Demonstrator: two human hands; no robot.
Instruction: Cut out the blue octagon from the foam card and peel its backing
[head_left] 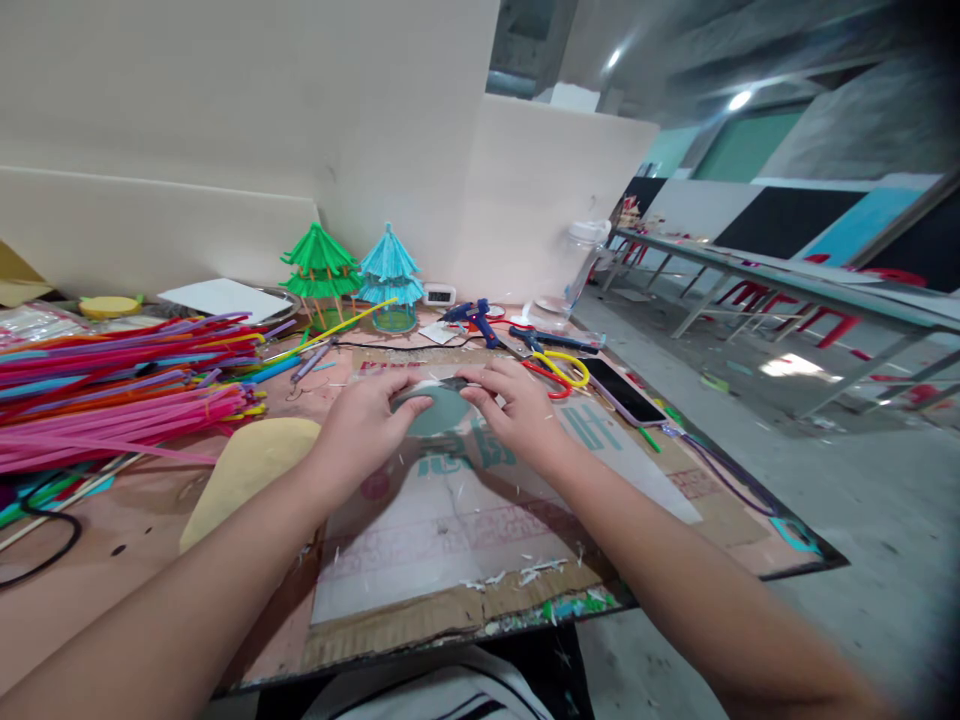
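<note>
Between both hands, over the middle of the work board, is a round, pale grey-green translucent disc (441, 418), with a small dark patch on its far edge. My left hand (375, 415) grips its left side, thumb on the near face and fingers curled behind. My right hand (514, 405) pinches the right side near the dark patch, thumb and fingers close together. The disc is tilted, and its far side is partly hidden by my fingers. Beneath lies a printed translucent plastic sheet (450, 535) on cardboard (375, 635), with white scraps along the near edge.
Colourful pipe cleaners (127, 390) lie left, beside a yellow pad (251, 465). Behind stand a green pagoda model (321, 270), a blue pagoda model (390, 270) and a small clock (439, 294). A glue gun (476, 318), scissors (559, 370), phone (624, 390) and clear jug (581, 260) are right.
</note>
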